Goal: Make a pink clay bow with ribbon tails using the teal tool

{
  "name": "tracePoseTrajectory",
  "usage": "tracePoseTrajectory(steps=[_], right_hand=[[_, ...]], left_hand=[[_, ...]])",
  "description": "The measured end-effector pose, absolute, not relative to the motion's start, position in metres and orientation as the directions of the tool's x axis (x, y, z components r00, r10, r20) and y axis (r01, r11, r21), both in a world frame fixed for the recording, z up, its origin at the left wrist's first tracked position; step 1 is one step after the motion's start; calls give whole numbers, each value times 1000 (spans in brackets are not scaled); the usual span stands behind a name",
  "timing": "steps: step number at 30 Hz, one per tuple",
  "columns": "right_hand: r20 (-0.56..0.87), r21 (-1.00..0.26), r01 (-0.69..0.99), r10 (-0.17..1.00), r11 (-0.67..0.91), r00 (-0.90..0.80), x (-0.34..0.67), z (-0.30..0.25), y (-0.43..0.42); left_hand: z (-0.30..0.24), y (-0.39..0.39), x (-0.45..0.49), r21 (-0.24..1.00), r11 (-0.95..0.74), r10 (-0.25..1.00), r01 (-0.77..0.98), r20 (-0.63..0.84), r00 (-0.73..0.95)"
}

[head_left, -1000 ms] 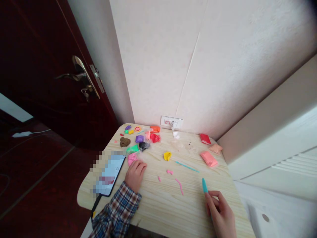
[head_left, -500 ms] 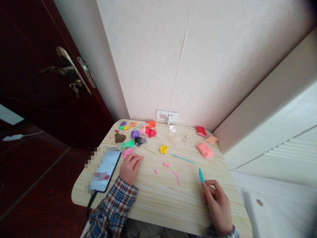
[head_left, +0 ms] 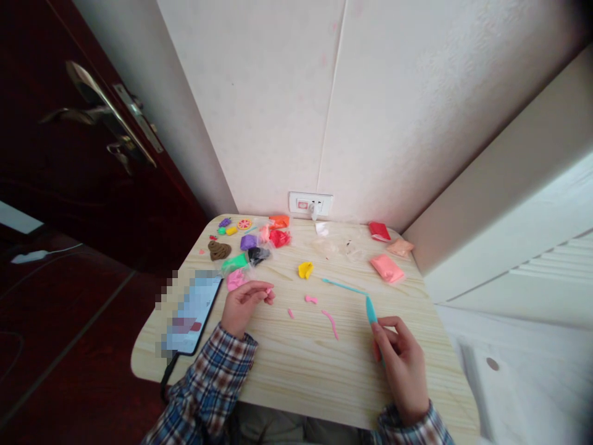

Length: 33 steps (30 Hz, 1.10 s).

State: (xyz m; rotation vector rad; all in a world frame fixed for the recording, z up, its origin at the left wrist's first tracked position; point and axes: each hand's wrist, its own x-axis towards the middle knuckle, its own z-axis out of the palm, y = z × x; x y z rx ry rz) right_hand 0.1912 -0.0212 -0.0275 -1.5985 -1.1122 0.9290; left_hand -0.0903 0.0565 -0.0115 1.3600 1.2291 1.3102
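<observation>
Between the thumb and fingers of my left hand (head_left: pixel 244 307) is a small bit of pink clay (head_left: pixel 269 290), raised a little over the table. My right hand (head_left: pixel 399 364) grips a turquoise plastic clay knife (head_left: pixel 371 309), blade pointing up and away. A thin turquoise modelling stick (head_left: pixel 345 287) lies just beyond the blade tip. In front of me on the table are a pink bow-shaped piece (head_left: pixel 311 300), a short pink piece (head_left: pixel 290 313) and a curved pink strip (head_left: pixel 332 325). A folded lump of yellow clay (head_left: pixel 305 270) sits behind them.
A phone (head_left: pixel 194 315) with a cable lies at the table's left. Behind my left hand are several clay bags, such as a green one (head_left: pixel 235 264), and a coiled brown clay piece (head_left: pixel 218 250). Salmon (head_left: pixel 387 269) and red packets (head_left: pixel 379 231) lie at the back right.
My left hand has lifted and turned, and a pink bit now shows in its fingertips. My right hand has shifted slightly left with the knife. The whole view has tilted somewhat.
</observation>
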Motion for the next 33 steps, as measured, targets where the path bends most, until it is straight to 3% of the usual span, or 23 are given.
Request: tracePoseTrajectory(steps=[8, 17, 25, 30, 33], right_hand=[[-54, -967, 222, 951, -126, 304, 187, -24, -19], [-55, -971, 204, 950, -123, 307, 187, -25, -21], [-48, -963, 241, 953, -124, 298, 187, -27, -27], [104, -831, 555, 973, -27, 203, 193, -25, -39], [166, -745, 666, 976, 30, 142, 198, -23, -45]], left_hand=[[-7, 55, -88, 998, -52, 996, -23, 50, -67], [-6, 55, -90, 992, -126, 986, 4, 125, -109], [-13, 57, -90, 958, -133, 973, 253, 175, -153], [-9, 54, -88, 870, -144, 951, 471, 253, -178], [-9, 55, -89, 700, -197, 912, 686, 387, -133]])
